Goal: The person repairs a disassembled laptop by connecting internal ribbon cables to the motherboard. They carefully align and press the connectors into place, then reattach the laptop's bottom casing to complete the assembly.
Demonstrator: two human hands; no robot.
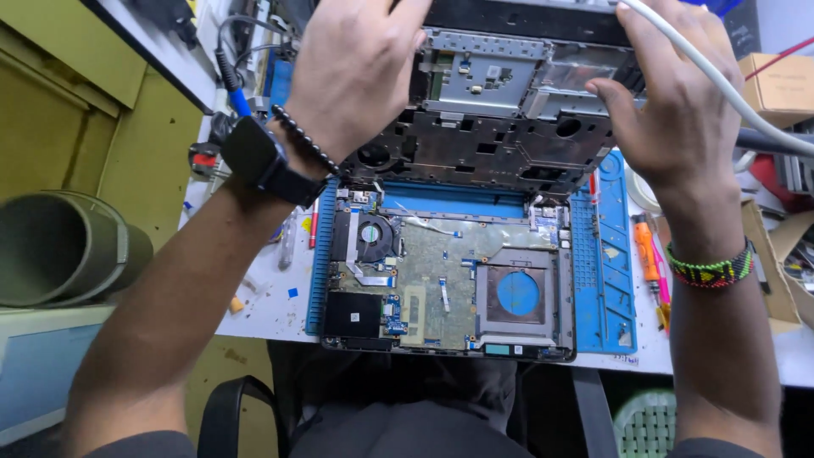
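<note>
An opened laptop base [441, 284] lies on a blue work mat [604, 280], showing its circuit board, a round fan [370, 233] and a metal drive bay. Above it, the laptop's dark top cover [492, 127] is lifted and tilted up, underside facing me. My left hand [348, 76], with a black watch and bead bracelet at the wrist, grips the cover's left edge. My right hand [678, 102], with a colourful woven wristband, holds the cover's right edge.
A white cable [721, 80] crosses over my right hand. An orange-handled tool [648, 254] lies right of the mat, with cardboard boxes [776, 85] beyond. A blue-handled tool [237, 97] and clutter sit at the left. A green roll [59, 246] rests off the table's left edge.
</note>
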